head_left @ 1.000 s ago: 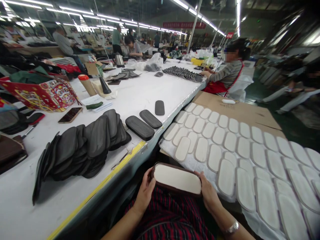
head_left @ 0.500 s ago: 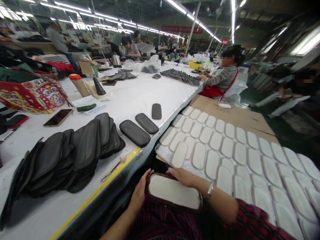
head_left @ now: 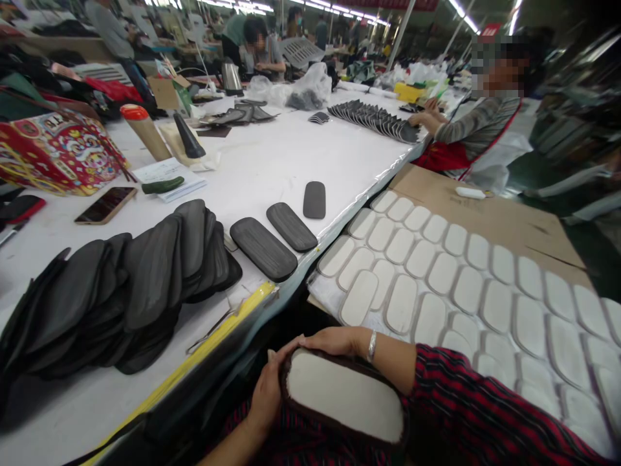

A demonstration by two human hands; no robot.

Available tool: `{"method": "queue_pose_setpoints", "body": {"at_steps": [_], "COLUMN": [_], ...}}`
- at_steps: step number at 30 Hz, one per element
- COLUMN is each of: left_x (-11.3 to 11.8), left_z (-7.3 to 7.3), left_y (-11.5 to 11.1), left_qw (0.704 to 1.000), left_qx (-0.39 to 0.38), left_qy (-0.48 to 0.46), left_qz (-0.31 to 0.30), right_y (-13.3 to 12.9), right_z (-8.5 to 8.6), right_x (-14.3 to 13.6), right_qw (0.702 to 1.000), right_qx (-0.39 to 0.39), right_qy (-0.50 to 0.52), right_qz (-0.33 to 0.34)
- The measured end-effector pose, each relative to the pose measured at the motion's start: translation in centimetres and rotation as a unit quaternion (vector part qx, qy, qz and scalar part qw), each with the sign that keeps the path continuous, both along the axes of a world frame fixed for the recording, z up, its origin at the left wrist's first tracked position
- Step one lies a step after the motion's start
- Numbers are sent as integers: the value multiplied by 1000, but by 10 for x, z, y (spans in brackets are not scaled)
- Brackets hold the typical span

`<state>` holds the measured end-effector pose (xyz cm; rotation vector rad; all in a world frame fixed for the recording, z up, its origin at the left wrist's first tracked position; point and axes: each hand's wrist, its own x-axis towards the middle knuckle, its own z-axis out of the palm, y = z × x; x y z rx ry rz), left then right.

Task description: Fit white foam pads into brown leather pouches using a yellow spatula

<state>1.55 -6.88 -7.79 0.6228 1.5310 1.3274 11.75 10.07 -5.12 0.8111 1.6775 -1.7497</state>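
The single view looks forward and steeply down from the wearer's head, close above the hands (head_left: 301,369), across the worktop (head_left: 272,155).

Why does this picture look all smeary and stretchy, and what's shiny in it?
In the head view, the pale trouser legs far right are blurry; the dark pads look stretched near the left edge, probably from a wide lens; the ceiling lights glare white; and a shine runs along the table edge.

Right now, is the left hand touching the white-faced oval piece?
Touching. The head view shows the left hand wrapped against the dark rim at the left end of the white-faced oval piece.
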Motion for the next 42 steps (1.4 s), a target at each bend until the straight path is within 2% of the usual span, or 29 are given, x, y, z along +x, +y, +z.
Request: {"method": "queue_pose_setpoints", "body": {"at_steps": [3, 6, 9, 12, 15, 19, 22, 26, 31, 34, 36, 39, 42], "left_x": [1, -3, -8, -14, -19, -24, -27, -34, -40, -41, -40, -38, -34], "left_z": [11, 17, 14, 7, 4, 4, 3, 5, 8, 6, 2, -3, -8], "left_y": [11, 18, 17, 13, 11, 12, 13, 18, 29, 36, 38, 36, 31], "left_qw": [995, 989, 986, 987, 984, 982, 978, 965, 934, 906, 896, 904, 918], "left_qx": [-55, -75, -83, -74, -73, -61, -46, -32, -25, -23, -33, -65, -81], "left_qy": [-78, -125, -143, -120, -96, -85, -78, -102, -235, -323, -346, -344, -332], "left_qz": [32, 28, -12, -77, -128, -160, -189, -239, -266, -273, -277, -246, -199], "right_y": [1, 5, 9, 9, 7, 9, 12, 14, 11, 7, 4, 1, 4], "right_z": [-12, -22, -27, -32, -33, -27, -19, -10, -3, -1, -1, -6, -12], "right_x": [-8, -15, -19, -18, -18, -17, -15, -9, -4, 0, 4, 4, -3], "right_qw": [995, 980, 962, 950, 954, 969, 966, 971, 985, 994, 997, 996, 985], "right_qx": [-95, -196, -272, -305, -277, -145, -67, -9, -21, -37, -53, -91, -159], "right_qy": [-11, -10, 16, 50, 89, 154, 184, 167, 131, 77, 34, 21, 73], "right_qz": [-39, -28, 14, 40, 71, 128, 169, 170, 112, 68, 35, -10, 4]}}
